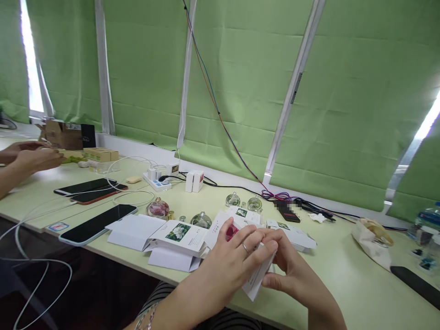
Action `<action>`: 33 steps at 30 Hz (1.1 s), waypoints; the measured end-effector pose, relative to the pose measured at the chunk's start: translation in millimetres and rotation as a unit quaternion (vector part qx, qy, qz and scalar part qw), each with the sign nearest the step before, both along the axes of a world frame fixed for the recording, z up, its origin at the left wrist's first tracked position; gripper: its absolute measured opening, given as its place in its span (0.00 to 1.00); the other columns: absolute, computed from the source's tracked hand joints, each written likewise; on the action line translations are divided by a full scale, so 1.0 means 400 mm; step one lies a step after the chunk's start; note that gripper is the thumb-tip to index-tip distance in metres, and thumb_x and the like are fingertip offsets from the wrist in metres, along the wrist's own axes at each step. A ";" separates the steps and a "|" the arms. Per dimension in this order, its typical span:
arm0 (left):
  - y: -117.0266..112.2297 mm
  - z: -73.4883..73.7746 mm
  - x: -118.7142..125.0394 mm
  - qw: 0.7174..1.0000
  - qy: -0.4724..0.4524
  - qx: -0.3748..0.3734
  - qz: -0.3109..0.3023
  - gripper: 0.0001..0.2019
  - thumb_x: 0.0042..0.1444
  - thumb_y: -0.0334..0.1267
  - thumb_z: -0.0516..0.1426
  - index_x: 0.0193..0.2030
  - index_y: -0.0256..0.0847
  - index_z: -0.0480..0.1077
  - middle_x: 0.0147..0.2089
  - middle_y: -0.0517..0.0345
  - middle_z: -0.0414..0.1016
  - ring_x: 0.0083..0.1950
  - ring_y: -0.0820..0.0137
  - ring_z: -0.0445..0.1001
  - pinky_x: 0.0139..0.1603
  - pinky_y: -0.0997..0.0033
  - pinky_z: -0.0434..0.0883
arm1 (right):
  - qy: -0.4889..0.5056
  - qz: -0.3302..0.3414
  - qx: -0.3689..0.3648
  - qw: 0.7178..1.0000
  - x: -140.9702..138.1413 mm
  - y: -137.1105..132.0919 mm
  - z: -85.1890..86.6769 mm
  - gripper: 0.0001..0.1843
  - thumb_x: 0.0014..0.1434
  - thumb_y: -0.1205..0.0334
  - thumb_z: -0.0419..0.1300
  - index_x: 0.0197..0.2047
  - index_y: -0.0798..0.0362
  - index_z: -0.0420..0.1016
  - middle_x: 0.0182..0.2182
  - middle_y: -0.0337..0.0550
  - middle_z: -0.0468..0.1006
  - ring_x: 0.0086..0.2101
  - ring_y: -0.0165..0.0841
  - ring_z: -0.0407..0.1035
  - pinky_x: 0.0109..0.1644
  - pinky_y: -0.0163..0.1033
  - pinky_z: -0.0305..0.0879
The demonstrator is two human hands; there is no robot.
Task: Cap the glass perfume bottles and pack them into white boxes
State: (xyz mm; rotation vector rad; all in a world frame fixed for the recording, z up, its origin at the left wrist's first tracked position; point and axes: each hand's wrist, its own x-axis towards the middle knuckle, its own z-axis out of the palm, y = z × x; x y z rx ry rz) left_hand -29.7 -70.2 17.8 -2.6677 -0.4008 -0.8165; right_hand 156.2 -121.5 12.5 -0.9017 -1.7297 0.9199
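Observation:
My left hand (227,263), with a ring on one finger, and my right hand (297,275) are closed round a white printed carton (255,280) at the table's front edge. A red picture shows beside my left fingers; much of the carton is hidden by them. Left of it lies an unfolded white carton (197,237) with a white-flower picture. More white cartons, one a flower-printed carton (292,234), lie behind my hands. Close by stand a round glass bottle (201,220), a pink round bottle (158,208) and two clear bottles, one a greenish bottle (255,203).
Several phones, one a light-blue phone (99,223), lie left among white cables. A power strip (157,182) and small white boxes (194,181) stand behind. Another person's hands (37,156) work at far left. A cloth pouch (373,236) and black phone (417,284) lie right.

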 end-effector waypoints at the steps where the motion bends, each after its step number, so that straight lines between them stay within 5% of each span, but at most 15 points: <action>1: -0.002 0.000 -0.002 1.000 0.006 -0.006 -0.001 0.35 0.50 0.20 0.50 0.64 0.41 0.47 0.63 0.51 0.58 0.65 0.61 0.50 0.65 0.46 0.42 | -0.003 0.002 -0.005 1.000 -0.001 -0.001 0.000 0.21 0.52 0.53 0.64 0.47 0.45 0.61 0.51 0.43 0.63 0.49 0.38 0.63 0.50 0.43 0.64; 5: 0.000 -0.007 -0.002 1.000 0.016 -0.023 0.002 0.34 0.52 0.22 0.49 0.66 0.38 0.44 0.63 0.51 0.59 0.66 0.61 0.50 0.65 0.43 0.42 | -0.028 -0.011 -0.027 0.999 -0.013 -0.003 -0.002 0.27 0.51 0.47 0.62 0.49 0.47 0.58 0.47 0.44 0.65 0.44 0.36 0.65 0.46 0.41 0.66; 13: 0.029 -0.030 -0.031 0.995 -0.069 0.034 0.058 0.36 0.52 0.24 0.54 0.65 0.41 0.44 0.66 0.47 0.52 0.70 0.55 0.38 0.64 0.36 0.38 | 0.030 -0.161 -0.033 0.986 -0.025 -0.002 -0.005 0.16 0.56 0.48 0.57 0.36 0.46 0.56 0.33 0.36 0.67 0.30 0.30 0.65 0.31 0.34 0.64; 17: 0.085 0.010 -0.149 0.971 -0.190 0.041 0.137 0.28 0.60 0.36 0.51 0.64 0.40 0.43 0.63 0.46 0.57 0.69 0.58 0.42 0.66 0.42 0.37 | 0.073 -0.233 -0.034 0.969 0.019 -0.025 0.002 0.19 0.53 0.46 0.59 0.35 0.46 0.54 0.35 0.38 0.71 0.30 0.32 0.68 0.30 0.35 0.65; 20: 0.156 0.030 -0.294 0.956 -0.174 -0.019 0.233 0.21 0.61 0.42 0.47 0.60 0.40 0.53 0.60 0.48 0.62 0.66 0.59 0.53 0.66 0.52 0.47 | 0.069 -0.313 -0.011 0.947 0.061 -0.051 0.010 0.20 0.50 0.44 0.60 0.36 0.46 0.55 0.35 0.40 0.73 0.28 0.33 0.69 0.29 0.35 0.66; 22: 0.202 0.021 -0.397 0.929 -0.135 -0.103 0.329 0.23 0.60 0.47 0.47 0.58 0.36 0.58 0.60 0.45 0.62 0.63 0.57 0.57 0.62 0.57 0.54 | 0.053 -0.359 -0.007 0.932 0.090 -0.069 0.011 0.20 0.50 0.43 0.59 0.36 0.46 0.57 0.29 0.39 0.73 0.25 0.33 0.68 0.27 0.35 0.66; 26: 0.267 -0.024 -0.551 0.801 -0.087 -0.278 0.522 0.30 0.59 0.51 0.43 0.58 0.28 0.57 0.59 0.33 0.62 0.59 0.48 0.61 0.53 0.51 0.60 | 0.044 -0.405 -0.007 0.913 0.151 -0.101 -0.001 0.19 0.50 0.41 0.58 0.36 0.45 0.59 0.27 0.39 0.73 0.23 0.34 0.66 0.25 0.36 0.64; 29: 0.294 -0.047 -0.599 0.743 -0.079 -0.348 0.566 0.35 0.58 0.57 0.39 0.59 0.24 0.56 0.58 0.27 0.61 0.56 0.44 0.63 0.48 0.50 0.62 | 0.037 -0.425 -0.014 0.904 0.192 -0.116 -0.009 0.19 0.51 0.42 0.58 0.37 0.45 0.59 0.27 0.40 0.73 0.23 0.35 0.66 0.24 0.37 0.64; 33: 0.319 -0.061 -0.603 0.715 -0.079 -0.377 0.583 0.37 0.56 0.61 0.39 0.56 0.27 0.59 0.55 0.31 0.65 0.53 0.46 0.67 0.44 0.55 0.64 | 0.019 -0.418 -0.022 0.908 0.209 -0.121 -0.009 0.21 0.47 0.41 0.60 0.36 0.45 0.61 0.28 0.41 0.74 0.22 0.36 0.67 0.21 0.38 0.64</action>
